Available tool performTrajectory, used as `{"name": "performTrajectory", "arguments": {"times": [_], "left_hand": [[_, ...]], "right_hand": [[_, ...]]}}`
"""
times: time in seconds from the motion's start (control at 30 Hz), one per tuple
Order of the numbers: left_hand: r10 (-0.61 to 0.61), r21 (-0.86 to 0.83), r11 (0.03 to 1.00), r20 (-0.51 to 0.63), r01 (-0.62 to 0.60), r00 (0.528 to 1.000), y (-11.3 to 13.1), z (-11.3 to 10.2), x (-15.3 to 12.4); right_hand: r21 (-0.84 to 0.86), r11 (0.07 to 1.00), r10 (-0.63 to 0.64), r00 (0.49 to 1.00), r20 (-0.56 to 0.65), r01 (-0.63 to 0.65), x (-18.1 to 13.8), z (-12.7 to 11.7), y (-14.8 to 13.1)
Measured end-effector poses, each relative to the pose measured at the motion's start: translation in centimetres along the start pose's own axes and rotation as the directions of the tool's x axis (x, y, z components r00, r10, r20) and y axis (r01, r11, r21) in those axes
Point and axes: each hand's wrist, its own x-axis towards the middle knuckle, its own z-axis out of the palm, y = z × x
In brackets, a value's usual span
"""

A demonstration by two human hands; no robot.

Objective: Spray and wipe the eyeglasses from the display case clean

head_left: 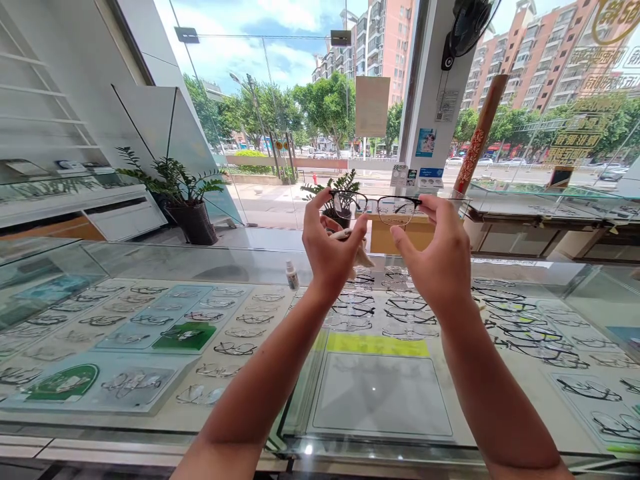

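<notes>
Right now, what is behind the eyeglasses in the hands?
Behind the eyeglasses, a potted plant and an ochre panel show partly; what the left hand and right hand cover cannot be seen.

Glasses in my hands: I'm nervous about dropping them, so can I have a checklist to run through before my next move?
1. Left hand on the glasses: ok, its fingers are at the left end of the frame.
2. Right hand on the opposite end: ok, fingers at the right end.
3. Frame roughly level: ok.
4. Pale cloth in the left hand: ok, bunched there.
5. One hand free: not ok, both are on the glasses.
6. Lenses free of smudges: cannot tell, too small to see.
</notes>
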Motion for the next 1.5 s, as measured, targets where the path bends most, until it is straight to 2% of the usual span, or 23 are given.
{"name": "performTrajectory", "arguments": {"times": [0.17,0.37,0.67,1.2,1.37,1.5], "left_hand": [[0.029,0.006,1.0,-0.018,-0.029,0.999,-0.3,0.1,0.0],[0.03,-0.084,0.996,-0.061,-0.035,0.998,-0.8,0.5,-0.1],[0.076,-0.068,0.994,-0.1,-0.083,0.992,-0.6,0.3,0.1],[0.091,-0.091,0.991,-0.082,-0.099,0.992,-1.5,0.6,0.1],[0.148,-0.047,0.987,-0.1,-0.153,0.984,-1.1,0.2,0.0],[0.162,-0.021,0.986,-0.133,-0.166,0.978,-0.4,-0.1,-0.1]], "right_hand": [[0.021,1.0,-0.019,1.0,-0.013,0.019,0.0,0.0,0.0],[0.143,0.988,-0.049,0.997,-0.057,0.057,0.3,0.0,0.5],[0.39,0.92,0.065,0.995,-0.072,-0.032,0.8,0.1,1.4],[0.374,0.924,0.121,0.989,-0.088,-0.08,1.0,-0.3,1.0],[0.388,0.918,0.13,0.988,-0.088,-0.086,1.1,0.3,1.9],[0.445,0.886,0.161,0.986,-0.032,-0.13,1.3,1.1,2.9]]}}
